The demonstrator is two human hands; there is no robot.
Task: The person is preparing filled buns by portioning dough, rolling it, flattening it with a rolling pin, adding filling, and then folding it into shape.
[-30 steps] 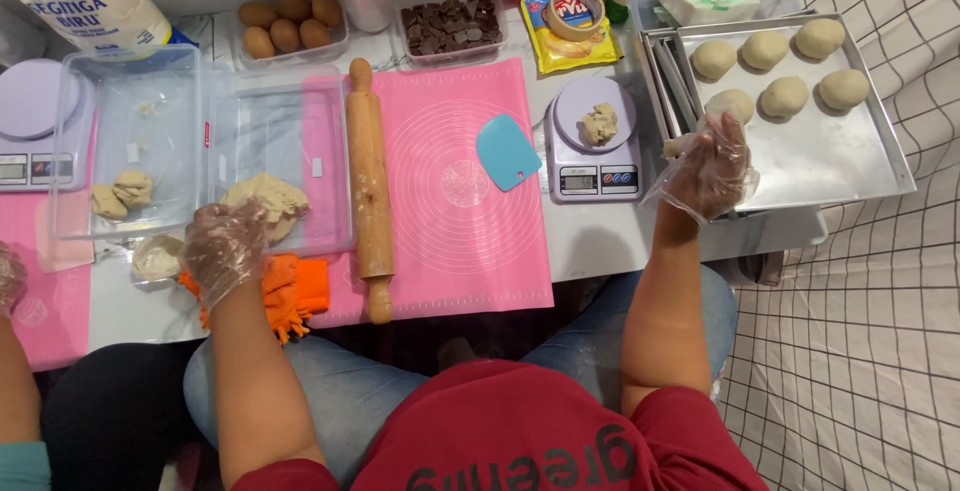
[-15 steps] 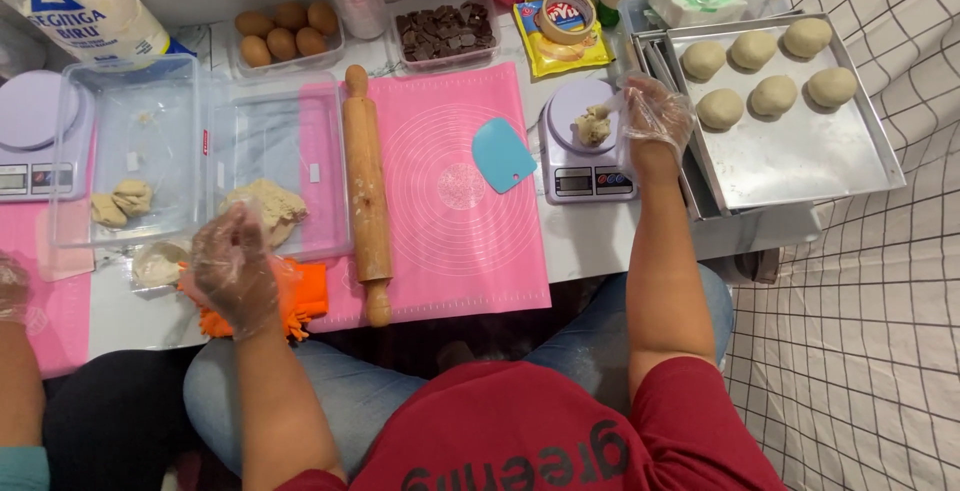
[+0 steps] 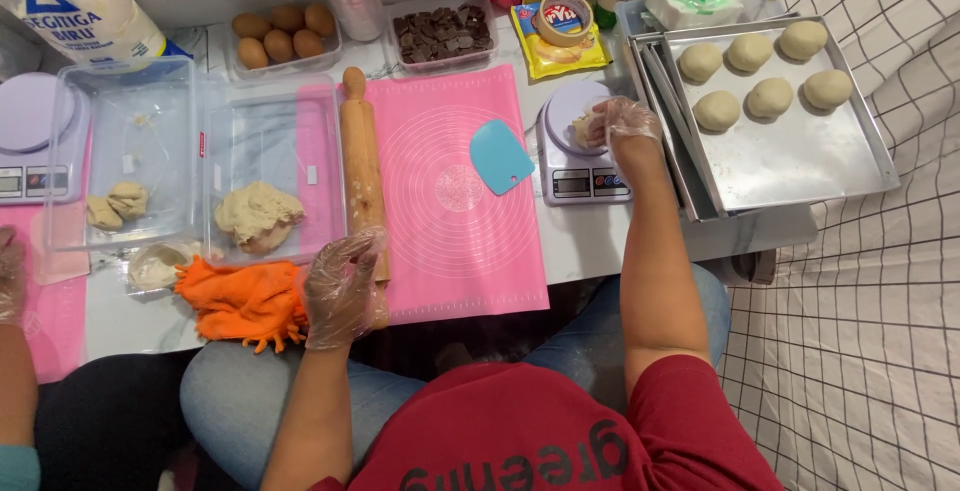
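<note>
Both my hands wear clear plastic gloves. My right hand [image 3: 622, 123] rests on a piece of dough [image 3: 582, 130] lying on the small kitchen scale [image 3: 580, 166], fingers curled over it. My left hand [image 3: 343, 288] hovers with fingers apart at the near edge of the pink rolling mat [image 3: 455, 211], beside the wooden rolling pin [image 3: 361, 156] and an orange cloth [image 3: 243, 301]. It holds nothing. A lump of dough [image 3: 258, 217] sits in a clear container [image 3: 275, 111] just left of the pin.
A metal tray [image 3: 800, 166] at right carries several dough balls. A blue scraper [image 3: 501, 156] lies on the mat. Eggs [image 3: 283, 33], chocolate pieces [image 3: 443, 32], a tape roll [image 3: 564, 19] and a flour bag [image 3: 80, 6] line the back. Another person's gloved hand [image 3: 12, 276] shows at far left.
My right hand moved left from the metal tray to the scale and now covers the dough on it. My left hand shifted right, from the orange cloth toward the mat's edge.
</note>
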